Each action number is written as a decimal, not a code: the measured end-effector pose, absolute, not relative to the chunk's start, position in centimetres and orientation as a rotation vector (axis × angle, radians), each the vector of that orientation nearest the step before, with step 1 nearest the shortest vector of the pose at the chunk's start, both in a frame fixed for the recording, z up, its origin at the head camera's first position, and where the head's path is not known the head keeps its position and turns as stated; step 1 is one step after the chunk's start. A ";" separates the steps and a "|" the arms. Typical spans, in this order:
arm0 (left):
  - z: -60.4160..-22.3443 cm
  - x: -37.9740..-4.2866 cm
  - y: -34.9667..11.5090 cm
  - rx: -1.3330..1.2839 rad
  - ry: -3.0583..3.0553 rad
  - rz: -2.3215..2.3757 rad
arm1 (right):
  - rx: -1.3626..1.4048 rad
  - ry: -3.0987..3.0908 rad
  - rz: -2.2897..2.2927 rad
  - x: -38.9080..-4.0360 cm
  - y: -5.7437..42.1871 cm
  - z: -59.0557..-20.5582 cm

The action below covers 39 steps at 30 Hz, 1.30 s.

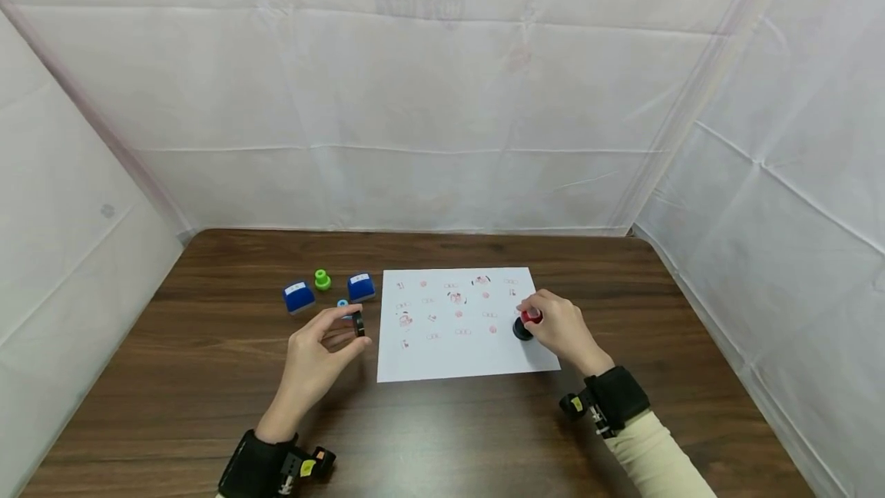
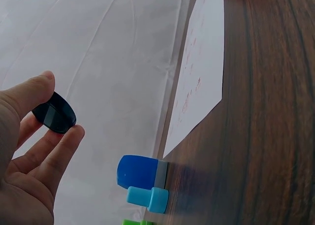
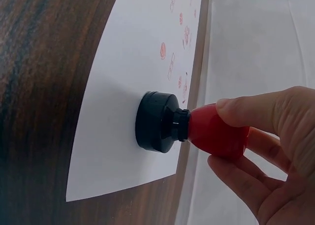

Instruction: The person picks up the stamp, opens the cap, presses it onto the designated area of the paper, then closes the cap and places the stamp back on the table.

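Observation:
My right hand (image 1: 563,331) grips the red handle of a stamp (image 3: 219,131). Its round black base stands against the right part of a white sheet of paper (image 1: 442,360), which bears several small red prints. To the left of the sheet, my left hand (image 1: 314,363) pinches a round black cap (image 2: 56,114) between thumb and fingertips, held up off the table. What lies under the stamp's base is hidden.
Beyond my left hand are two blue stamps (image 1: 299,297) with white tops, a green stamp (image 1: 322,280) and a light-blue stamp (image 2: 147,199). The brown wooden table (image 1: 442,436) is bordered by white sheeting (image 1: 415,98) at the back and sides.

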State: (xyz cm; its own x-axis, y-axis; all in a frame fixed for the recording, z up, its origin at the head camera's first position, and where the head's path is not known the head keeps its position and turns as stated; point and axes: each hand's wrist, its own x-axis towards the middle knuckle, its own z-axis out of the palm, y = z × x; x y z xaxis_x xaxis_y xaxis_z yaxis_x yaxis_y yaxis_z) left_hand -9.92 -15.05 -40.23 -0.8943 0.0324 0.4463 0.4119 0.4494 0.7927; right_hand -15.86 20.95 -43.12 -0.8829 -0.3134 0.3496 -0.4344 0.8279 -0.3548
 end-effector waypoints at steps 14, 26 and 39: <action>-39.5 -9.9 -15.0 -0.348 -2.359 -1.422 | 0.573 -2.757 0.656 -15.8 21.1 -42.9; -41.0 -10.4 -15.3 -0.393 -2.313 -1.447 | 0.570 -2.751 0.647 -16.1 21.0 -43.1; -43.0 -11.2 -15.9 -0.427 -2.320 -1.436 | 0.565 -2.716 0.635 -15.7 20.9 -43.3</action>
